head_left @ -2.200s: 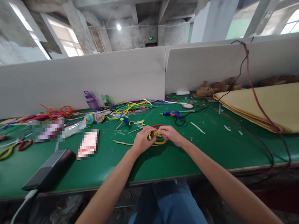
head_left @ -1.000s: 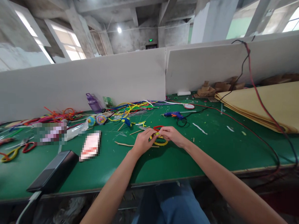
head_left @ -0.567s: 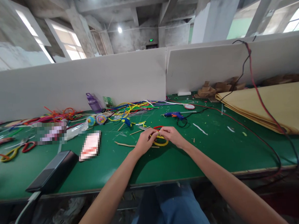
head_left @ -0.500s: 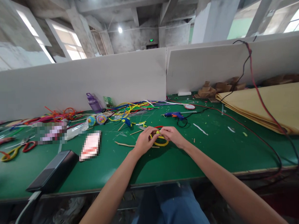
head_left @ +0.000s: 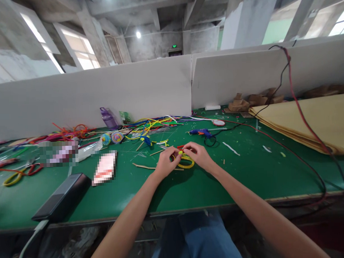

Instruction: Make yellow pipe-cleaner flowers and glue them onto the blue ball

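Green worktop [head_left: 191, 188]: left hand [head_left: 166, 164] and right hand [head_left: 199, 154], both pinching yellow pipe-cleaner loop [head_left: 186, 162]; glue gun [head_left: 200, 132] near.

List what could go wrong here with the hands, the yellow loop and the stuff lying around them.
1. Both hands, left and right, pinch a small yellow loop; the grip looks fingertip-only, so it might slip or spring open.
2. The glue gun lies just beyond the right hand with its black cord curled close by; a reach forward could snag it.
3. Loose sticks and scraps lie beside the left hand and could get swept off the table.
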Demonstrator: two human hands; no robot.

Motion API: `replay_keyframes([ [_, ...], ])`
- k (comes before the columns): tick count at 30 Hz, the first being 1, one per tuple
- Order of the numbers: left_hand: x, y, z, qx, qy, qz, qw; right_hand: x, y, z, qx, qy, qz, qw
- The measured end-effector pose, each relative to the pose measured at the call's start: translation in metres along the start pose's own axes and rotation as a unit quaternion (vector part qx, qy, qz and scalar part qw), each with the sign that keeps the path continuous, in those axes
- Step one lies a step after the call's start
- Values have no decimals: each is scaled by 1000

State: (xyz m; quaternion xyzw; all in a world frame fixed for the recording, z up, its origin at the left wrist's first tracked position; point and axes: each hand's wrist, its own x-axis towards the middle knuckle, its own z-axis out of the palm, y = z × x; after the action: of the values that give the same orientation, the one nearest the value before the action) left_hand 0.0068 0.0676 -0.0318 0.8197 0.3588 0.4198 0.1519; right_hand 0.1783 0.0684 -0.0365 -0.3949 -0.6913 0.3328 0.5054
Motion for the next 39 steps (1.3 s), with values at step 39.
replay_keyframes([
  [39, 2, -3, 10, -322, -18, -192, 927, -10, 3, 5, -211, 18, -161, 964],
])
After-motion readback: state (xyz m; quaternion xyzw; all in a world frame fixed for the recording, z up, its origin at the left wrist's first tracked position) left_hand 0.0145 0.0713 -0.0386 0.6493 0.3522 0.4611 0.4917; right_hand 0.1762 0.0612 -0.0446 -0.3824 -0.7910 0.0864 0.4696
